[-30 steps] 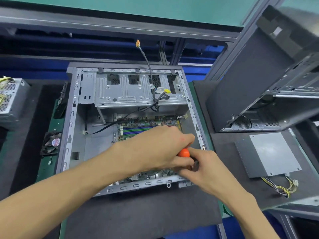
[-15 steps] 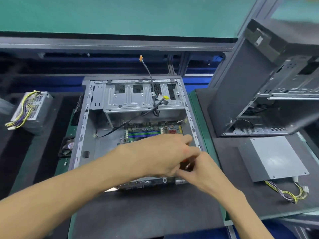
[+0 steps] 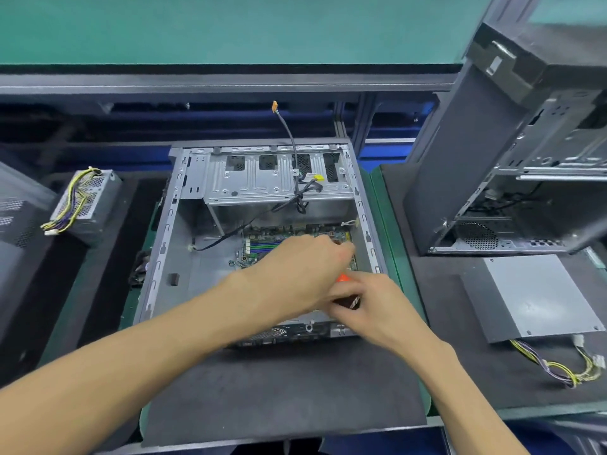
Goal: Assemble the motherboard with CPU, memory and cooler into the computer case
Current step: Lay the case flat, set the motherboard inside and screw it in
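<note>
Hands meet over the near right corner of the open computer case, which lies flat on a dark mat on the tabletop. Your left hand reaches across the motherboard, fingers curled around an orange-handled screwdriver. Your right hand curls on the tool's dark lower part. The motherboard sits inside the case, below the drive cage. A second case stands at the right, a power supply left of the case.
</note>
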Motion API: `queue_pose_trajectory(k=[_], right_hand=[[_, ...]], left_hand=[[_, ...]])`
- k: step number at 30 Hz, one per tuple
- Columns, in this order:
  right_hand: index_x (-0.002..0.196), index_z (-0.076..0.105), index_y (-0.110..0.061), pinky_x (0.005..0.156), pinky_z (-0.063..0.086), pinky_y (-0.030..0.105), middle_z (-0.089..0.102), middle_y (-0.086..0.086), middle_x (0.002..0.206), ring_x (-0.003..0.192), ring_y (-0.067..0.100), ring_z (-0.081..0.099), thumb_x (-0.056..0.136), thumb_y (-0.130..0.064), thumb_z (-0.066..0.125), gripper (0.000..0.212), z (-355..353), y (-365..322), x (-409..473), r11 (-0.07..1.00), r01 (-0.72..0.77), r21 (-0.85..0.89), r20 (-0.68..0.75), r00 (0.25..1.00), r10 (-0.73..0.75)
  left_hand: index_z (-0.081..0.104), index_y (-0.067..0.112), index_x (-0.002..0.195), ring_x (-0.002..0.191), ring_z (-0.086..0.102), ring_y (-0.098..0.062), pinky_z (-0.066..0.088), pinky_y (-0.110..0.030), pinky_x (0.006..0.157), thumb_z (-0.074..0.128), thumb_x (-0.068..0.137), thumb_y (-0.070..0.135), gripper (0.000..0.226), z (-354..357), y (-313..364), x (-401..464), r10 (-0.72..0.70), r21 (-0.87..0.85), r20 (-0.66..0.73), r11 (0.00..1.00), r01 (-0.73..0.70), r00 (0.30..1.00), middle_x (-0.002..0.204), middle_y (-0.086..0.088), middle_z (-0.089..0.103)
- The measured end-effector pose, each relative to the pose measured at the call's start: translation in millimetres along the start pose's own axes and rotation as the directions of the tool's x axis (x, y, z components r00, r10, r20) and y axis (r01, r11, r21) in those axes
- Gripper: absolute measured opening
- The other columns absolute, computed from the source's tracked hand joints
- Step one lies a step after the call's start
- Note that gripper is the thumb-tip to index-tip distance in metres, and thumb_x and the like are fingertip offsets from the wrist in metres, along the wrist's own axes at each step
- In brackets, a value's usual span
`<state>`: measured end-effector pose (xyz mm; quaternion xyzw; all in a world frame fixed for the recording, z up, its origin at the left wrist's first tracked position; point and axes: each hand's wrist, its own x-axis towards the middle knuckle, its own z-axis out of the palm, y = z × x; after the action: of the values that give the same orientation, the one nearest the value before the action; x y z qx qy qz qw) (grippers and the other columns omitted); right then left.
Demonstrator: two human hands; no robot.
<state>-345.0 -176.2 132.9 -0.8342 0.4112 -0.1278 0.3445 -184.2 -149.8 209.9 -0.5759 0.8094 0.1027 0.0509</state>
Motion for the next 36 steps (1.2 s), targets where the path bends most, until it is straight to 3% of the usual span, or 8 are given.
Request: queue_pose_trajectory(k=[4, 9, 14, 20, 25, 30, 33, 36], right_hand=[[0.070, 0.052, -0.043, 0.048, 0.039, 0.022, 0.063, -0.014, 0.065, 0.059, 0.006, 0.056, 0.067, -0.062, 0.049, 0.020, -1.5, 4.4, 1.3, 1.000, -0.023, 0.003, 0.012, 1.000, 0.023], [0.071, 0.050, -0.041, 0.049, 0.039, 0.020, 0.061, -0.020, 0.066, 0.060, 0.007, 0.054, 0.072, -0.059, 0.056, 0.019, 0.0, 7.2, 1.8, 0.999, 0.028, 0.022, 0.014, 0.999, -0.029], [0.077, 0.054, -0.046, 0.051, 0.042, 0.020, 0.063, -0.021, 0.072, 0.057, 0.004, 0.054, 0.068, -0.062, 0.054, 0.018, -2.8, 9.6, 3.7, 0.999, 0.008, 0.051, 0.023, 1.000, -0.010], [0.072, 0.051, -0.033, 0.046, 0.038, 0.019, 0.062, -0.019, 0.067, 0.057, 0.005, 0.053, 0.071, -0.060, 0.057, 0.028, -3.4, 11.3, 5.8, 0.998, 0.042, 0.053, 0.039, 0.998, -0.044], [0.075, 0.055, -0.051, 0.051, 0.044, 0.019, 0.064, -0.018, 0.072, 0.060, 0.003, 0.057, 0.069, -0.062, 0.055, 0.012, -6.8, 12.3, 4.6, 0.997, 0.052, 0.058, 0.047, 0.997, -0.055], [0.067, 0.051, -0.033, 0.048, 0.039, 0.020, 0.060, -0.015, 0.064, 0.058, 0.007, 0.052, 0.073, -0.063, 0.058, 0.031, -6.6, 12.3, 7.5, 0.995, 0.075, 0.065, 0.052, 0.996, -0.078], [0.067, 0.050, -0.048, 0.051, 0.040, 0.016, 0.060, -0.028, 0.068, 0.062, -0.001, 0.056, 0.070, -0.066, 0.056, 0.019, -10.4, 11.4, 6.4, 0.996, 0.069, 0.053, 0.073, 0.995, -0.072], [0.065, 0.047, -0.039, 0.051, 0.043, 0.018, 0.062, -0.014, 0.063, 0.065, 0.000, 0.059, 0.070, -0.063, 0.060, 0.028, -11.7, 14.5, 7.2, 0.998, 0.051, 0.026, 0.073, 0.996, -0.053]], left_hand=[[0.054, 0.018, 0.109, 0.090, 0.054, -0.024, 0.039, -0.032, 0.077, 0.059, 0.092, 0.022, 0.018, -6.6, -4.4, -0.7, 0.184, -0.238, 0.051, 0.957, -0.167, 0.982, 0.101, -0.002, 0.052], [0.044, 0.018, 0.098, 0.085, 0.061, -0.030, 0.041, -0.037, 0.066, 0.053, 0.092, 0.056, 0.039, 0.8, 0.7, 0.9, -0.056, 0.000, -0.009, 0.998, 0.056, 0.998, 0.092, -0.004, 0.062], [0.052, 0.017, 0.104, 0.088, 0.055, -0.027, 0.045, -0.041, 0.078, 0.060, 0.088, 0.016, 0.018, -5.2, -1.2, 1.3, 0.158, -0.221, 0.082, 0.966, -0.137, 0.984, 0.098, -0.002, 0.052], [0.048, 0.018, 0.097, 0.081, 0.060, -0.028, 0.048, -0.039, 0.070, 0.054, 0.090, 0.056, 0.039, 1.0, 4.2, 3.8, -0.083, -0.037, -0.006, 0.996, 0.083, 0.996, 0.088, -0.002, 0.061], [0.053, 0.018, 0.098, 0.090, 0.052, -0.021, 0.042, -0.035, 0.080, 0.060, 0.086, 0.015, 0.014, -6.7, 1.9, 4.2, 0.169, -0.252, 0.047, 0.956, -0.152, 0.984, 0.097, 0.001, 0.052], [0.050, 0.018, 0.094, 0.076, 0.060, -0.027, 0.050, -0.040, 0.069, 0.054, 0.087, 0.059, 0.042, 3.3, 1.9, 7.9, -0.114, -0.065, -0.047, 0.992, 0.111, 0.992, 0.079, -0.001, 0.059], [0.048, 0.018, 0.088, 0.077, 0.057, -0.023, 0.047, -0.037, 0.072, 0.061, 0.089, 0.039, 0.024, 2.9, 2.2, 8.9, 0.005, -0.177, -0.021, 0.984, -0.009, 1.000, 0.082, 0.001, 0.058], [0.050, 0.022, 0.095, 0.080, 0.050, -0.018, 0.041, -0.032, 0.074, 0.064, 0.087, 0.025, 0.016, -2.9, -0.5, 5.8, 0.134, -0.250, 0.026, 0.960, -0.123, 0.991, 0.092, 0.004, 0.052]])
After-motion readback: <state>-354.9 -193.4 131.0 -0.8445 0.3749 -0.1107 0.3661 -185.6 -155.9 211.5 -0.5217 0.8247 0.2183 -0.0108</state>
